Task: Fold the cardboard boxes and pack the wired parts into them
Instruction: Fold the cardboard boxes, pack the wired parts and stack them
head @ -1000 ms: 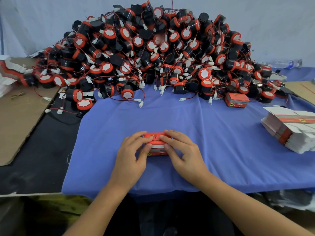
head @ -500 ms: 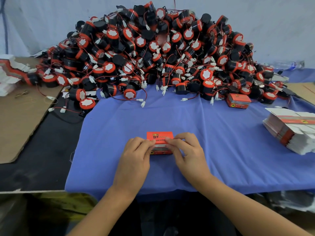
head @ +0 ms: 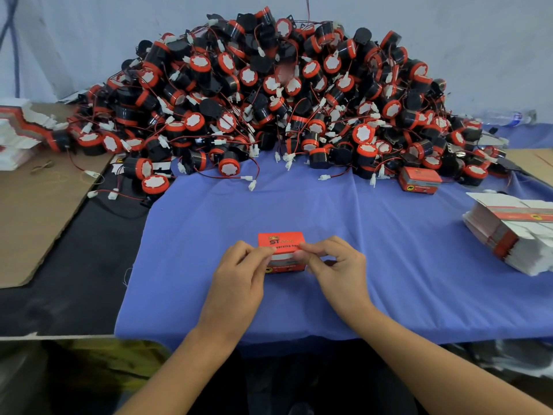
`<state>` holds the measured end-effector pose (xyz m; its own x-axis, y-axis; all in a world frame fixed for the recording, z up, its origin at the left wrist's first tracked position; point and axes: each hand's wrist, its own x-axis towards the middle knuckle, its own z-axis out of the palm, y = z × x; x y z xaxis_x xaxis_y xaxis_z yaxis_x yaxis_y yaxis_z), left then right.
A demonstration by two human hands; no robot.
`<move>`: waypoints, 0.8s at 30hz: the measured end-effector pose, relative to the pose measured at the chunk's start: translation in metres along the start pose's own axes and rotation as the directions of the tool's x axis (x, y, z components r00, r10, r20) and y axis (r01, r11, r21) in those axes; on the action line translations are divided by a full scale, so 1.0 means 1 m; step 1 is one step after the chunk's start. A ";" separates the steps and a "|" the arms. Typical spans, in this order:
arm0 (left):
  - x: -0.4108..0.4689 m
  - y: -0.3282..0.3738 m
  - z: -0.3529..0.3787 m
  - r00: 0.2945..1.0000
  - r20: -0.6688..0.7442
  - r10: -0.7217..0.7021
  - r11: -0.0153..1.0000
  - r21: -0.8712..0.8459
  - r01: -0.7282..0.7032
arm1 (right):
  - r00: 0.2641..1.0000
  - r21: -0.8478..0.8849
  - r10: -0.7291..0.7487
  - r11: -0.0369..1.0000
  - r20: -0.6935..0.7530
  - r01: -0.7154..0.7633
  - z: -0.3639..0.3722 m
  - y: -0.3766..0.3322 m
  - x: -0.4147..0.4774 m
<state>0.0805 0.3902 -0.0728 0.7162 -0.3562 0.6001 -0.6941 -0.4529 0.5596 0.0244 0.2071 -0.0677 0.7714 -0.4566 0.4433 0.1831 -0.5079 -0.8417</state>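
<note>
Red box [head: 280, 241]: front-centre on blue cloth [head: 389, 250], its top face now uncovered where fingers hid it a second ago. Left hand [head: 239, 274] and right hand [head: 338, 265] both pinch its near edge, apparently tucking the flap, so closing looks nearly done.

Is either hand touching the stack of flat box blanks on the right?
No, the left hand and right hand both pinch the small red box, clear of the stack of flat box blanks.
</note>
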 end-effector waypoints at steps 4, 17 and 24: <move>0.000 -0.003 -0.001 1.000 -0.001 -0.008 1.000 -0.030 0.008 | 0.998 0.071 0.067 0.995 0.011 -0.067 0.000 0.002 0.001; -0.002 0.000 -0.001 1.000 0.011 0.013 1.000 -0.002 -0.013 | 0.968 -0.163 -0.225 0.957 0.114 0.242 0.000 0.003 -0.005; 0.000 0.002 0.001 0.998 -0.011 0.066 0.993 0.100 -0.065 | 0.911 -0.387 -0.399 0.827 0.107 0.408 0.007 0.002 -0.010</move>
<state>0.0788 0.3884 -0.0727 0.6679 -0.3763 0.6421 -0.7282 -0.5087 0.4593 0.0217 0.2158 -0.0759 0.6947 -0.1348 0.7066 0.2303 -0.8889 -0.3960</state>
